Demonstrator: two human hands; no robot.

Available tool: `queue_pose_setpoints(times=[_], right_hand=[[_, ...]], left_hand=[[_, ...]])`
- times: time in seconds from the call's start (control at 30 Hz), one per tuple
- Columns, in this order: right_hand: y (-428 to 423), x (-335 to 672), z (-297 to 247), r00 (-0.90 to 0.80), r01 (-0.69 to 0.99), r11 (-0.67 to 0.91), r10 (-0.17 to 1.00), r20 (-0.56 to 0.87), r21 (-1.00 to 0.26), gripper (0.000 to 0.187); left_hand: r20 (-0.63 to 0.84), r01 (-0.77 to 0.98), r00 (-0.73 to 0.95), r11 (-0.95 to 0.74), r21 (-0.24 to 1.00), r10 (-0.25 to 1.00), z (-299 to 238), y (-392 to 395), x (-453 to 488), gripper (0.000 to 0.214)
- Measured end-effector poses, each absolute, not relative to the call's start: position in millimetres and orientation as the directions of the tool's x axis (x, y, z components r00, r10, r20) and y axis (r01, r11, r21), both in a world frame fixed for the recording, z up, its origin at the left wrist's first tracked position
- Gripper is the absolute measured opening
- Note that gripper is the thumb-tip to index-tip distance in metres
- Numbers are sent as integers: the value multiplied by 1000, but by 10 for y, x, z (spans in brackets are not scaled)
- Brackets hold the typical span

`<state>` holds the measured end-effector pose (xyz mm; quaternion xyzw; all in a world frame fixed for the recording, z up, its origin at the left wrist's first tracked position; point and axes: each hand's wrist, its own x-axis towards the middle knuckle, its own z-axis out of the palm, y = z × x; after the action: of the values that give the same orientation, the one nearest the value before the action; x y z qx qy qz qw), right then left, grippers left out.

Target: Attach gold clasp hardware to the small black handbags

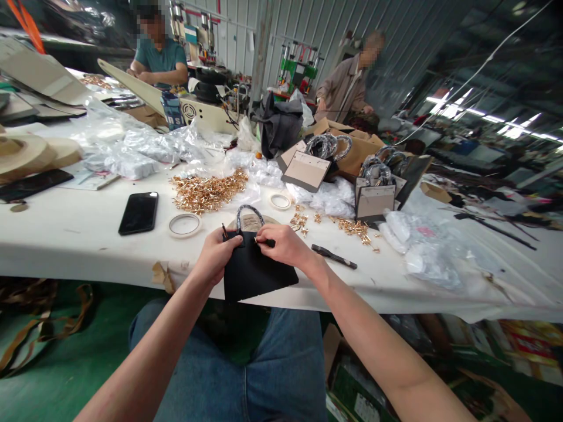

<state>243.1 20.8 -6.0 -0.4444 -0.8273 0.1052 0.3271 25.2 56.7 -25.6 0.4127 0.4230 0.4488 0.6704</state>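
Note:
A black bag panel [257, 274] hangs over the table's front edge, with a plastic-wrapped looped handle [248, 210] standing up from its top. My left hand [219, 249] is closed on the panel's upper left corner, thumb on the front near one handle end. At the other handle end, my right hand [284, 243] pinches with thumb and forefinger; a tiny gold-coloured metal piece [255, 240] glints at the fingertips. Behind the panel lies a pile of small gold-coloured fasteners [209, 190]. A dark hand tool [334, 256] rests to the right of my right hand.
Left of the panel lie a phone [138, 213] and a tape roll [184, 224]. Another tape roll [280, 201] sits behind. Panels with wrapped handles [375, 202] and plastic bags [422, 240] occupy the right. Two people [160, 55] are across the table.

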Motion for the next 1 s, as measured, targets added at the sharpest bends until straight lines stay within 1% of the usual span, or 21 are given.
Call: queue_pose_setpoints(times=[0.17,0.3,0.47,0.57,0.7,0.83,1.0], right_hand=[[242,2449,-92,-394,625,621,774,495,-473,20],[261,2476,-168,-394,554,664,740,545,-502,18],[289,2515,-228,-397,543,658,749,531,-522,14],[297,2523,-177,-440,567,660,748,496,-493,15],[286,2505,-67,-510,625,658,751,418,-420,17],[274,2454,-30,-500,707,618,781,374,-345,17],[265,2403,-55,-476,749,583,804,355,-316,19]], left_hand=[[-228,-233,253,288,929,940,-243,562,253,47],[-269,-223,247,325,919,931,-240,573,262,47],[-280,-214,211,324,922,937,-213,577,293,47],[-258,-190,178,291,938,950,-215,570,307,47],[-180,-124,146,199,972,973,-271,571,312,43],[-120,-86,147,133,987,982,-320,584,312,41],[-67,15,105,66,998,992,-273,577,330,33]])
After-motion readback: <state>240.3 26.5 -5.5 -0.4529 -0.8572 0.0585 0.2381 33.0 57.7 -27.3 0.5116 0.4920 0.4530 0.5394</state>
